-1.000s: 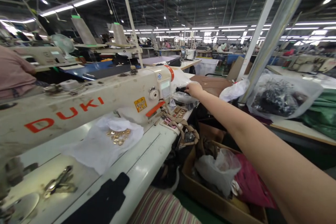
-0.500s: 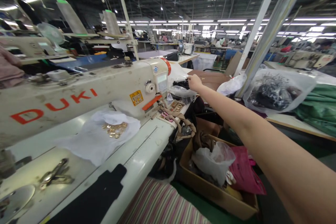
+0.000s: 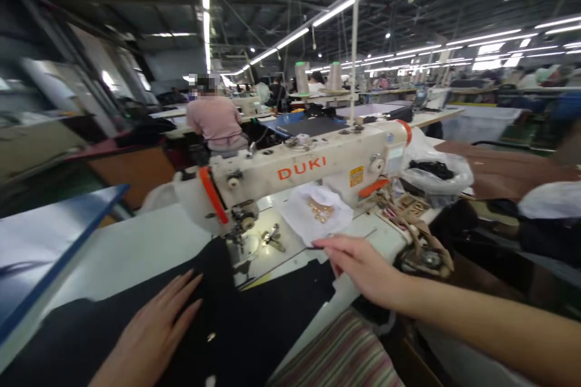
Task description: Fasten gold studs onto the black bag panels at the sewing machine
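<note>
A long off-white sewing machine (image 3: 290, 160) with red "DUKI" lettering spans the centre of the view, its needle end toward eight o'clock. A broad, flat black fabric panel (image 3: 272, 308) lies across seven o'clock, running from the table's left part to below the needle end. At five o'clock lies a cloth with pink, green and cream stripes (image 3: 340, 357). A clear plastic bag (image 3: 460, 176) sits at three o'clock, past the far end of the machine, with a heap of thin black strips (image 3: 431, 169) in it.

The left hand (image 3: 152, 329), at eight o'clock, rests palm down on the panel, its fingers extended and slightly apart, gripping nothing. The right hand (image 3: 363, 261), between four and five o'clock, has thumb and forefinger pinched together. A thin dark strip (image 3: 314, 247), too small to make out well, shows at those fingertips, over the machine bed.

At ten o'clock from the right hand, a crumpled white sheet (image 3: 297, 214) lies on the bed, bearing a cluster of small gold-coloured metal rings (image 3: 320, 211). At eight o'clock from the sheet is a shiny brass-toned metal fitting (image 3: 273, 239). Smallest, a gold-coloured metal piece (image 3: 211, 337) sits on the panel at three o'clock from the left hand.
</note>
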`<state>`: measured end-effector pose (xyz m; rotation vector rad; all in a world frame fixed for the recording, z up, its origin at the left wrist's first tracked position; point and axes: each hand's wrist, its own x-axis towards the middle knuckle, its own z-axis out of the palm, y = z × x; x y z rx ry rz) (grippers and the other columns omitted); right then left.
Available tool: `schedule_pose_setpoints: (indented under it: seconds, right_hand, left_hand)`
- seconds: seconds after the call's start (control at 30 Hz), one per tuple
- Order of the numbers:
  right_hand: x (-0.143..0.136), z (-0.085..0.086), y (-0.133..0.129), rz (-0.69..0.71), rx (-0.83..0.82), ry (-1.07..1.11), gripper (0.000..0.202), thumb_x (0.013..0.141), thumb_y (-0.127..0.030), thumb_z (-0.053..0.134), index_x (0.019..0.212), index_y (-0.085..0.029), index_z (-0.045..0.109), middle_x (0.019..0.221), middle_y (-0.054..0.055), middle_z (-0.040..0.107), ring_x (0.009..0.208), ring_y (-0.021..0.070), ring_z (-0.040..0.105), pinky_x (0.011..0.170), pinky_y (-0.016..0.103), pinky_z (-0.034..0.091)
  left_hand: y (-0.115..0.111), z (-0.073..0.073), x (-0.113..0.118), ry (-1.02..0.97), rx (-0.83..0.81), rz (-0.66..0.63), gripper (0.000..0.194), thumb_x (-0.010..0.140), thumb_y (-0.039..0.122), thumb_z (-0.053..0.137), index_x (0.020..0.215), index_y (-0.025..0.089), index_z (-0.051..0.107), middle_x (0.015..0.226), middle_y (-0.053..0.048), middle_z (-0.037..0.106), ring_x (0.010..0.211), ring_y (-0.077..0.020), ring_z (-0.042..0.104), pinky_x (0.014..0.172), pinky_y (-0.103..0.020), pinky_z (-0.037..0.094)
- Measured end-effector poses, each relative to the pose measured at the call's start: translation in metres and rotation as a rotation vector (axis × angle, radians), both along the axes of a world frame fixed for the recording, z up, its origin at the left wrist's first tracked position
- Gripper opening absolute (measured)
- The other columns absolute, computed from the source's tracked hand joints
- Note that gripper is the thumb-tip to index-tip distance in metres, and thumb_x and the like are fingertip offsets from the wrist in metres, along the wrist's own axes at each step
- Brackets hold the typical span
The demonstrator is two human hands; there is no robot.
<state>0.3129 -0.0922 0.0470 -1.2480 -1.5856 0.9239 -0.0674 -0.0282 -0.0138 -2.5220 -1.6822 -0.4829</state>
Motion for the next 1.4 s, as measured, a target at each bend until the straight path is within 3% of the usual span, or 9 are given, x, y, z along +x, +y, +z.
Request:
schedule_pose_setpoints:
  seconds: [0.2, 0.4, 0.63, 0.8, 1.0, 1.13, 1.23, 1.3, 1.4]
  right_hand:
    - [-0.129, -0.024, 0.038, 0.296, -0.396, 0.34, 0.027, 0.08, -0.007, 0.047, 0.096, -0.014, 0.068, 0.07, -0.001, 0.06, 0.063, 0.01, 0.061, 0.067, 0.025, 0.047]
    - [-0.173, -0.039, 0.057, 0.237, -0.486, 0.475, 0.012, 0.072, -0.014, 0.057, 0.084, -0.016, 0.056, 0.065, -0.003, 0.062, 0.063, 0.0124, 0.065, 0.059, 0.023, 0.045]
    - [-0.169, -0.047, 0.054, 0.232, -0.456, 0.567, 0.031, 0.06, -0.037, 0.069, 0.078, -0.017, 0.054, 0.065, -0.001, 0.065, 0.065, 0.0161, 0.067, 0.056, 0.025, 0.046]
    - [-0.172, -0.048, 0.058, 0.201, -0.463, 0.551, 0.032, 0.063, -0.039, 0.07, 0.08, -0.017, 0.053, 0.068, 0.0, 0.065, 0.068, 0.0171, 0.068, 0.059, 0.026, 0.048]
    - [-0.167, -0.05, 0.051, 0.201, -0.33, 0.494, 0.027, 0.08, -0.028, 0.056, 0.106, -0.018, 0.054, 0.077, 0.0, 0.064, 0.073, 0.0157, 0.067, 0.064, 0.027, 0.049]
    - [-0.118, -0.027, 0.056, 0.262, -0.005, 0.059, 0.017, 0.085, -0.023, 0.052, 0.094, -0.018, 0.066, 0.084, 0.003, 0.068, 0.08, 0.0165, 0.065, 0.072, 0.028, 0.049]
    - [-0.065, -0.005, 0.081, 0.09, 0.283, -0.465, 0.023, 0.09, -0.019, 0.046, 0.102, -0.018, 0.065, 0.098, 0.005, 0.068, 0.092, 0.0162, 0.062, 0.082, 0.027, 0.045]
    - [-0.039, 0.004, 0.105, -0.033, 0.233, -0.862, 0.025, 0.091, -0.015, 0.044, 0.106, -0.016, 0.064, 0.105, 0.008, 0.067, 0.097, 0.0177, 0.061, 0.086, 0.027, 0.044]
    - [-0.025, 0.006, 0.135, -0.069, 0.136, -1.079, 0.024, 0.085, -0.005, 0.046, 0.099, -0.007, 0.066, 0.102, 0.018, 0.067, 0.097, 0.0255, 0.061, 0.086, 0.033, 0.043]
  left_hand:
    - [-0.032, 0.014, 0.018, 0.0, -0.131, 0.038, 0.051, 0.088, 0.046, 0.036, 0.13, 0.023, 0.05, 0.14, -0.006, 0.046, 0.131, -0.0256, 0.039, 0.107, -0.047, 0.035]
    - [-0.042, 0.023, 0.014, -0.368, -0.252, 0.134, 0.048, 0.084, 0.043, 0.044, 0.125, 0.021, 0.054, 0.134, -0.005, 0.054, 0.125, -0.0236, 0.047, 0.108, -0.042, 0.035]
    - [-0.032, 0.045, 0.035, -0.872, -0.529, 0.153, 0.037, 0.076, 0.047, 0.054, 0.098, 0.02, 0.066, 0.09, -0.003, 0.071, 0.084, -0.021, 0.066, 0.083, -0.032, 0.051]
    - [-0.002, 0.053, 0.048, -0.85, -0.684, 0.078, 0.025, 0.066, 0.04, 0.064, 0.076, 0.017, 0.067, 0.067, -0.001, 0.067, 0.063, -0.0164, 0.059, 0.065, -0.028, 0.048]
    - [0.032, 0.047, 0.024, -0.921, -0.645, 0.099, 0.032, 0.068, 0.048, 0.065, 0.076, 0.017, 0.064, 0.064, 0.0, 0.064, 0.063, -0.0161, 0.058, 0.065, -0.027, 0.046]
    - [0.036, 0.038, 0.013, -0.935, -0.645, 0.126, 0.037, 0.066, 0.053, 0.066, 0.076, 0.018, 0.064, 0.062, 0.0, 0.063, 0.062, -0.0168, 0.057, 0.063, -0.028, 0.046]
    - [0.034, 0.038, 0.017, -0.876, -0.663, 0.133, 0.04, 0.063, 0.056, 0.067, 0.076, 0.018, 0.064, 0.062, 0.0, 0.064, 0.064, -0.0184, 0.059, 0.065, -0.029, 0.047]
    - [0.033, 0.039, 0.021, -0.84, -0.655, 0.131, 0.041, 0.063, 0.057, 0.066, 0.078, 0.019, 0.065, 0.063, 0.0, 0.065, 0.065, -0.0191, 0.059, 0.066, -0.029, 0.047]
    - [0.033, 0.039, 0.025, -0.803, -0.635, 0.115, 0.042, 0.064, 0.058, 0.063, 0.078, 0.019, 0.065, 0.064, -0.001, 0.066, 0.066, -0.0199, 0.06, 0.067, -0.03, 0.047]
